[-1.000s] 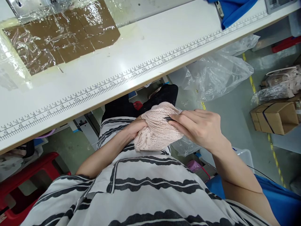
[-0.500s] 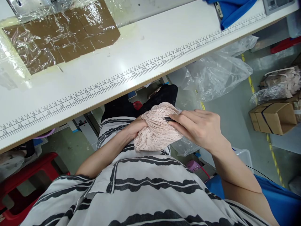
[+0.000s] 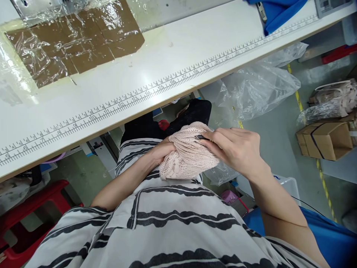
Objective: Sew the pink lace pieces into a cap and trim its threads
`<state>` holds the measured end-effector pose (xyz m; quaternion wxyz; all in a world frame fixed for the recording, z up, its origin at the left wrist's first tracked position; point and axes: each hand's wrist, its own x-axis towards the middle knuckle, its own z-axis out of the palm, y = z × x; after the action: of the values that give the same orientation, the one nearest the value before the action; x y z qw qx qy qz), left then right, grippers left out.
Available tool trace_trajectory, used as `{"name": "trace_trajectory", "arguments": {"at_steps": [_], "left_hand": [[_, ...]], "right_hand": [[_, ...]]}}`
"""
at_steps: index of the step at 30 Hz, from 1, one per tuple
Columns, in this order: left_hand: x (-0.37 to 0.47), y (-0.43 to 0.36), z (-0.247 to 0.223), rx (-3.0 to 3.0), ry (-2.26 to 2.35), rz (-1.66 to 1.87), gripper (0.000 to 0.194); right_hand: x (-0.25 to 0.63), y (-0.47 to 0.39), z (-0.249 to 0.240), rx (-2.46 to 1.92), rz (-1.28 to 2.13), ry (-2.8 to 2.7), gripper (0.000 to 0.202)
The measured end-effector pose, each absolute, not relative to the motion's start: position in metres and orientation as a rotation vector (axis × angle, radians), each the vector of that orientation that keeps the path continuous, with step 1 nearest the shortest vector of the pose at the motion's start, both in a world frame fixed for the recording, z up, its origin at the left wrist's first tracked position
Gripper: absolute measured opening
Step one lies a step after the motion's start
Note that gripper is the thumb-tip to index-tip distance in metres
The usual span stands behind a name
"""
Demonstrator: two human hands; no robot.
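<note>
Pale pink lace fabric [image 3: 189,156] is bunched in front of my belly, below the table edge. My left hand [image 3: 165,149] reaches into its left side and holds it up; the lace hides most of the fingers. At the upper right of the lace, my right hand [image 3: 237,149] is closed in a pinch on a small black tool [image 3: 200,137]. The dark tip of this tool lies against the lace folds; the rest is hidden in my fingers, so its kind does not show.
A white table [image 3: 156,63] with a printed ruler scale runs across the front. Taped brown cardboard [image 3: 83,41] and blue cloth [image 3: 281,15] lie on it. Clear plastic bags [image 3: 259,89] hang at the right, a cardboard box [image 3: 323,139] behind. A red stool [image 3: 36,208] stands at left.
My right hand and the black tool have tilted slightly, the tip shifting a little upward on the lace. My left hand stays in place.
</note>
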<state>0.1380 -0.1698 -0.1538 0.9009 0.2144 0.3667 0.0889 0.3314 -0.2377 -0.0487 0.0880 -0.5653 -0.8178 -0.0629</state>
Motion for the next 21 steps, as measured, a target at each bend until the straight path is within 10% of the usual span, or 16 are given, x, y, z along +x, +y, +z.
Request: {"name": "trace_trajectory", "arguments": {"at_steps": [21], "left_hand": [[0.139, -0.171, -0.164, 0.392, 0.733, 0.205, 0.068]], "right_hand": [[0.339, -0.242, -0.049, -1.769, 0.015, -2.294, 0.019]]}}
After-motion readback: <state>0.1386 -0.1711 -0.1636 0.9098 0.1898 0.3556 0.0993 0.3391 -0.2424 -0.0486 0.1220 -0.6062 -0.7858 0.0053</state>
